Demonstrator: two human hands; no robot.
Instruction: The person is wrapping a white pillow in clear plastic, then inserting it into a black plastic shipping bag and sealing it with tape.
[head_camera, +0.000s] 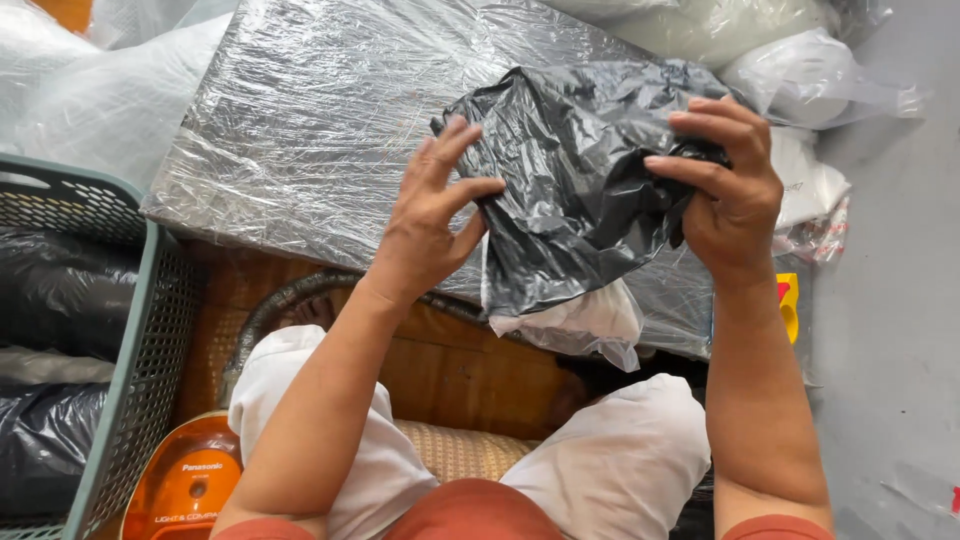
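Nearest the camera, the person sits with knees in white fabric apart, forearms raised over a woven seat surface. At lower left an orange appliance housing (185, 480) lies beside a grey-green perforated basket (140, 380), which contains dark, film-wrapped bundles; their contents cannot be identified. The left hand (430, 215) is spread, fingers (455, 150) extended and mostly open, with thumb and fingertips contacting the left edge of a black plastic bag (570, 180); it steadies the film and does not clamp it. The right hand (730, 190) is closed on the bag, its fingers curled tightly around a gathered bunch of the black film at the upper right. This grip appears to carry the bag's weight while the left hand works the loose side. The bag is held in the air between both hands, above the near edge of a flat slab wrapped in clear stretch film (320, 130), which serves as a table. A white, film-covered item (580, 325) protrudes from the bag's lower end, so the bag is only partly drawn over its contents. Beyond the slab, at upper right, translucent plastic bags (810, 80) hold pale goods, and a yellow object (788, 300) sits just beside the right wrist
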